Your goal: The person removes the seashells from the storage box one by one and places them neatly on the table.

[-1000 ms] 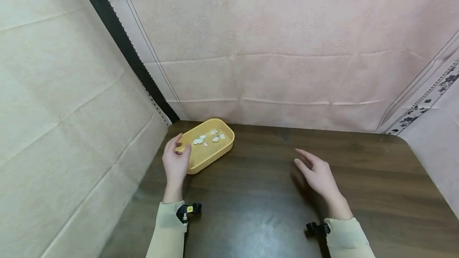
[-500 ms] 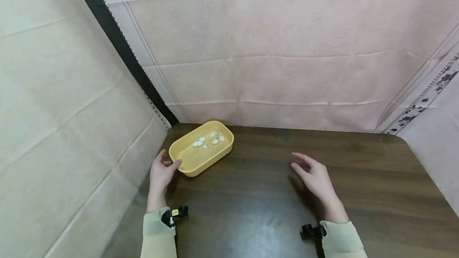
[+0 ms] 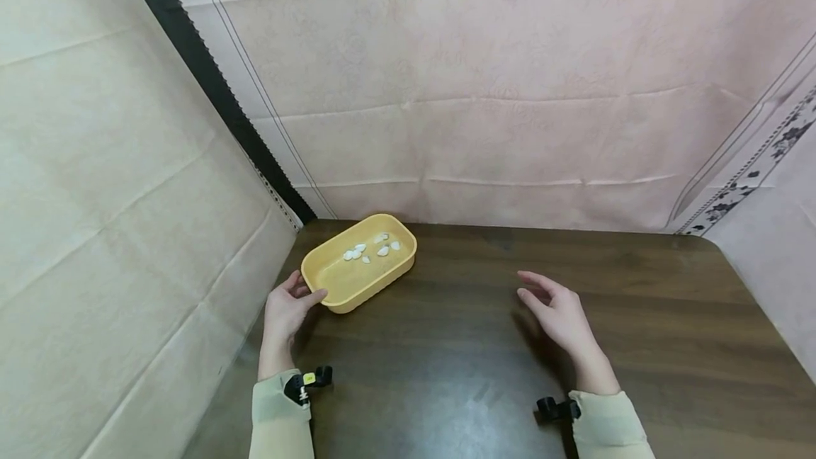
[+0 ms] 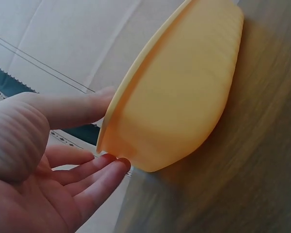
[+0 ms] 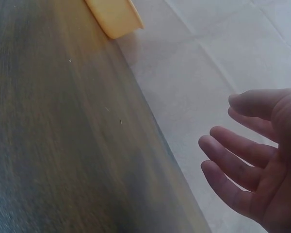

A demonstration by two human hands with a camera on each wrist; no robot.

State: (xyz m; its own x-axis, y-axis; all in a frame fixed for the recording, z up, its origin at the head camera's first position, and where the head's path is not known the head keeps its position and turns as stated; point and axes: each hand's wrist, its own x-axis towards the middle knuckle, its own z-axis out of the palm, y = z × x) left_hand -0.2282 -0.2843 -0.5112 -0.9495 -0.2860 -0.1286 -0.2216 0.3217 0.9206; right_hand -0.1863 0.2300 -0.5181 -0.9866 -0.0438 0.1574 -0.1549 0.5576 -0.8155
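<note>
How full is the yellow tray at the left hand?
Far from full: several small white pieces lie scattered inside the yellow tray, and the end nearest the left hand shows bare yellow.

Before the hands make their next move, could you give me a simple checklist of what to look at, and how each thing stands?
1. Left hand on the yellow tray: ok, thumb over the rim, fingers at the outside.
2. Grip firm enough: cannot tell; pictures don't show pressure.
3. Right hand also on the tray: not ok, it is apart from it, over the table, holding nothing.
4. White pieces inside the tray: ok, those visible lie there.
5. Tray open side up: ok.
</note>
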